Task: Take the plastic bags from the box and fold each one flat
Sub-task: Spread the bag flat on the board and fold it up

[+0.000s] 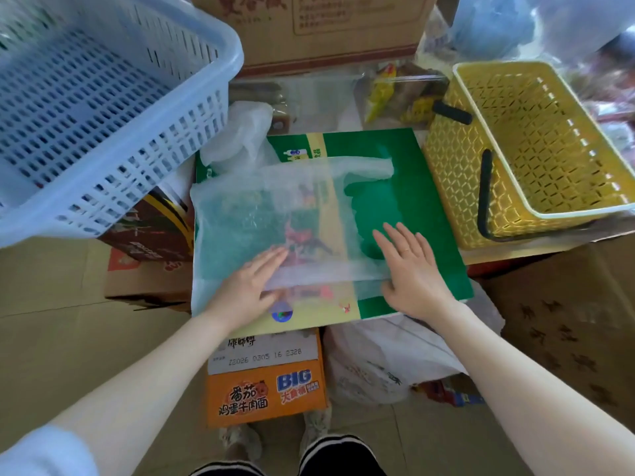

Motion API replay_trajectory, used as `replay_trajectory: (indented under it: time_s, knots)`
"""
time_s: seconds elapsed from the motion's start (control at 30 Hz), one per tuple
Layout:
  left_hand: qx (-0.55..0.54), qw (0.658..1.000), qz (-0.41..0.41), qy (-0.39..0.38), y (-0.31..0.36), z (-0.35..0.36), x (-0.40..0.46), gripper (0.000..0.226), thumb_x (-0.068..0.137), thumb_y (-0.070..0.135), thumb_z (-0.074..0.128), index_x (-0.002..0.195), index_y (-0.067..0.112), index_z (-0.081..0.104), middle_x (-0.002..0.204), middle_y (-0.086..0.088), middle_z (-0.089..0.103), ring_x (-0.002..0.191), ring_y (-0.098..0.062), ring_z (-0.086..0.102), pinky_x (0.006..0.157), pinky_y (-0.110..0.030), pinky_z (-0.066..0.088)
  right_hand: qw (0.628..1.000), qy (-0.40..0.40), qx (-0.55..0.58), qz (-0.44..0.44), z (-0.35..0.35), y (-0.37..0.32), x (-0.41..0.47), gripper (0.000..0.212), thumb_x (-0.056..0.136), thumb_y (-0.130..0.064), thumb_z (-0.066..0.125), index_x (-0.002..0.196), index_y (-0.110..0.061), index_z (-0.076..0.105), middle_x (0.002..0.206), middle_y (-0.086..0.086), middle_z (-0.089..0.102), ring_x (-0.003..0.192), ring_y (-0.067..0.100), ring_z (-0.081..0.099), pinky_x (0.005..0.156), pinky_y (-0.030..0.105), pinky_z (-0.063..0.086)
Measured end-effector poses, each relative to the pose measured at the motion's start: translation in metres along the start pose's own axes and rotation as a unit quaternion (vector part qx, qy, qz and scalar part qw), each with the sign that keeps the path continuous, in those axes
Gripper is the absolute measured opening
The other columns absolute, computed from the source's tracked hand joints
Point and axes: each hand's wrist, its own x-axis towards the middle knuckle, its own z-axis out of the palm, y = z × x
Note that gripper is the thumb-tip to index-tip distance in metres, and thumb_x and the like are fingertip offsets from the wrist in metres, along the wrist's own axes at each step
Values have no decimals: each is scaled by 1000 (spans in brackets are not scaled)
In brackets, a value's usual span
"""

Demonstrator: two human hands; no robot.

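Observation:
A translucent white plastic bag (275,207) lies spread on a green printed carton (419,201), its handles pointing right and its near edge folded over. My left hand (245,286) lies flat on the bag's near left part, fingers straight. Flat on the near right edge of the bag rests my right hand (412,269), fingers spread. Another crumpled clear bag (240,132) sits at the carton's far left corner.
A blue perforated basket (103,108) stands at the left, a yellow basket (536,146) with black handles at the right. Behind is a brown cardboard box (319,25). An orange noodle carton (268,383) and a white bag (385,362) lie near my feet.

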Motion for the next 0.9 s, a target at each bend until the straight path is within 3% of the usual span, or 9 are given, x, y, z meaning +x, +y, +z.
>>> replay_trajectory:
  time_s: [0.07,0.17,0.37,0.43,0.53,0.63,0.73,0.83,0.9]
  knots:
    - [72,995,28,-58,-5,6,-10,80,83,66,32,143,25,-1,150,12,-4,136,-1,-5,108,-17,-9,991,-15,25,-127,10,-29,-5,74,83,-39,45,148,-17,20,156,3,15,145,21,9,119,41,6]
    - [147,986,37,-72,-17,16,-23,83,77,73,15,141,27,-9,149,10,-12,141,-9,-9,112,-22,-12,978,-32,15,-206,38,-66,3,71,89,-52,31,148,-13,22,154,5,22,143,22,19,116,41,11]
    - [124,986,110,14,-37,19,-40,53,99,44,16,134,16,44,141,-10,40,130,-27,39,112,-36,27,982,13,-40,-182,69,-74,0,56,89,-45,35,139,-21,41,146,6,41,133,26,41,109,39,24]
    - [119,980,153,38,-42,21,-45,40,99,32,30,137,27,37,140,-9,40,131,-26,33,115,-31,16,983,20,-50,-176,73,-64,-11,54,93,-45,31,142,-25,33,148,6,37,136,27,37,110,38,20]
    - [111,984,138,10,-48,22,-54,78,84,10,56,141,45,15,144,-10,35,133,-28,30,112,-43,18,988,12,-50,-144,73,-49,-24,53,98,-47,17,146,-26,25,152,5,27,140,27,25,112,39,17]
    - [58,994,91,5,-49,20,-61,52,88,22,40,134,44,36,149,-9,25,137,-23,22,117,-31,8,997,15,-26,-76,76,-36,-34,57,98,-51,9,146,-22,25,152,10,27,141,31,22,112,41,15]
    - [-26,998,23,54,-37,13,-66,38,87,34,38,102,22,71,141,-11,42,131,-23,36,112,-43,26,998,49,2,37,76,-36,-46,60,97,-49,17,139,-12,38,148,15,36,135,32,28,108,41,24]
    - [25,993,12,117,-13,13,-57,43,87,32,37,69,8,67,123,-15,59,113,-31,54,97,-51,43,991,99,30,83,65,-56,-44,55,95,-45,25,125,-8,52,132,16,51,116,36,48,90,44,42]
    - [65,989,27,129,2,15,-40,40,88,31,36,81,7,66,126,-16,56,117,-33,52,103,-48,34,987,144,23,61,58,-73,-30,44,92,-36,32,119,-8,54,126,16,54,110,35,47,87,44,43]
